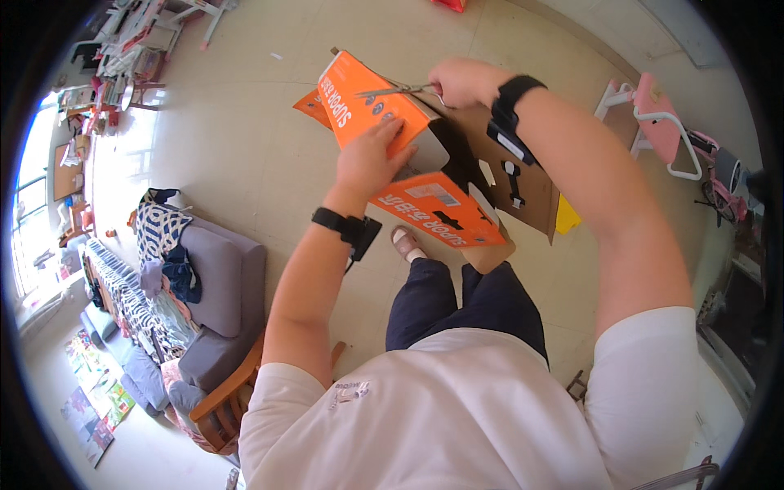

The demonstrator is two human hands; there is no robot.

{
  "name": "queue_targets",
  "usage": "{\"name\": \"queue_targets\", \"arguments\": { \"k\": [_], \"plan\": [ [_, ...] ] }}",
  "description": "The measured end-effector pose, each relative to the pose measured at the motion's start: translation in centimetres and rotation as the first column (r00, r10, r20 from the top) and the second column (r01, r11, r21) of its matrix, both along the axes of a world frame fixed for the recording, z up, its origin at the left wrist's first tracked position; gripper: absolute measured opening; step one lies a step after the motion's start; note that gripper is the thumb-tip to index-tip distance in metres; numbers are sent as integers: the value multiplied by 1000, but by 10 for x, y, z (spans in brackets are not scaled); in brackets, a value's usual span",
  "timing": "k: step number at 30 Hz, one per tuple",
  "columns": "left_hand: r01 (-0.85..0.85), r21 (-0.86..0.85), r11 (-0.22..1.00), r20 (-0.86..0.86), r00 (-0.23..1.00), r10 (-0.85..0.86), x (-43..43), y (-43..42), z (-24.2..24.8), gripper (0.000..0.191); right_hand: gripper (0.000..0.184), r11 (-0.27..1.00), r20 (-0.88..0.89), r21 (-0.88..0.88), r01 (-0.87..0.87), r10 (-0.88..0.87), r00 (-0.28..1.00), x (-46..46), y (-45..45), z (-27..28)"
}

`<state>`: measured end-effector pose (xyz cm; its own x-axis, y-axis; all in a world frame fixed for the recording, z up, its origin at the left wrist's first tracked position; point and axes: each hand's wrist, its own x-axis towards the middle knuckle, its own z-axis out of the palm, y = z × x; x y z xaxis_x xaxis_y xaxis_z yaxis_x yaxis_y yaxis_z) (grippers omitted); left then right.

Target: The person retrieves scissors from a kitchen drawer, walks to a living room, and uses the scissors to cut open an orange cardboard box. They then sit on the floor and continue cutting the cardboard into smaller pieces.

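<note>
An opened Supor cardboard box (pixel 349 104), orange printed outside and brown or grey inside, is held up in front of me. My left hand (pixel 370 156) grips its orange panel near a lower corner, fingers lying across the printed face. Metal scissors (pixel 401 90) are in my right hand (pixel 462 82), which closes around their handles. Their blades point left and lie across the upper orange panel; whether they touch the cardboard I cannot tell. A second orange panel (pixel 441 211) with a dark cutout hangs below. The brown inner side (pixel 520 177) spreads out to the right under my right forearm.
A grey sofa (pixel 211 269) piled with clothes stands at left, beside a wooden armrest (pixel 229 392). A cluttered table (pixel 135 55) is at upper left. To the right are a pink chair (pixel 658 122) and a pink bicycle (pixel 719 190). Something yellow (pixel 568 215) shows behind the cardboard.
</note>
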<state>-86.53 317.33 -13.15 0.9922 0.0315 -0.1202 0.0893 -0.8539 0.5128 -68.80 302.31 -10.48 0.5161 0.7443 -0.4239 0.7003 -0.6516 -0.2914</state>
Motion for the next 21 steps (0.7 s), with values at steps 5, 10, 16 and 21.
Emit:
{"name": "queue_targets", "arguments": {
  "k": [5,10,16,21],
  "plan": [
    [-32,29,999,154,988,27,-21,-33,-49,52,7,981,-103,184,63,-44,994,-20,-48,-46],
    [65,29,997,17,998,-65,-33,-84,-113,69,7,912,-226,210,353,-306,925,-65,-123,-115],
    [128,71,989,-18,992,-127,-55,-132,-205,78,7,808,-348,121,577,-510,787,-119,-197,-230],
    [213,70,975,-124,971,-203,-60,-162,-266,81,9,718,-383,59,694,-626,679,-152,-238,-304]
  ]
}}
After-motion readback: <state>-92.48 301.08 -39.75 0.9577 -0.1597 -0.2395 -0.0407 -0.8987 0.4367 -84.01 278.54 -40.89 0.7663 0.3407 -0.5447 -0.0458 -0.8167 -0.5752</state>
